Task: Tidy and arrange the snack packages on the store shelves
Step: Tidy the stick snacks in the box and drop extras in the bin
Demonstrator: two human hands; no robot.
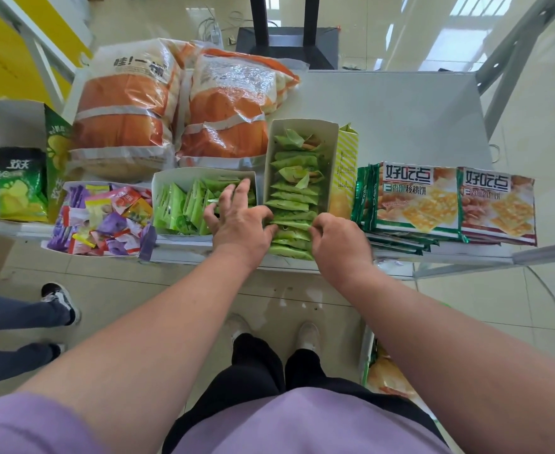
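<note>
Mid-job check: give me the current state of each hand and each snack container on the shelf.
Left hand: fingers spread, resting over the short tray.
Right hand: pinching a green packet.
Long tray: full, green packets overlapping in a row.
Short tray: green packets standing.
Candy box: mixed, jumbled.
Cracker packs: stacked flat.

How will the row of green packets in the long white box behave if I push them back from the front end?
The green packets look like thin, glossy sachets standing overlapped, so they will probably slide and fan over rather than move as a block. The long white box seems to be light card and may shift too. Both hands, the left hand and the right hand, are at the front end.
</note>
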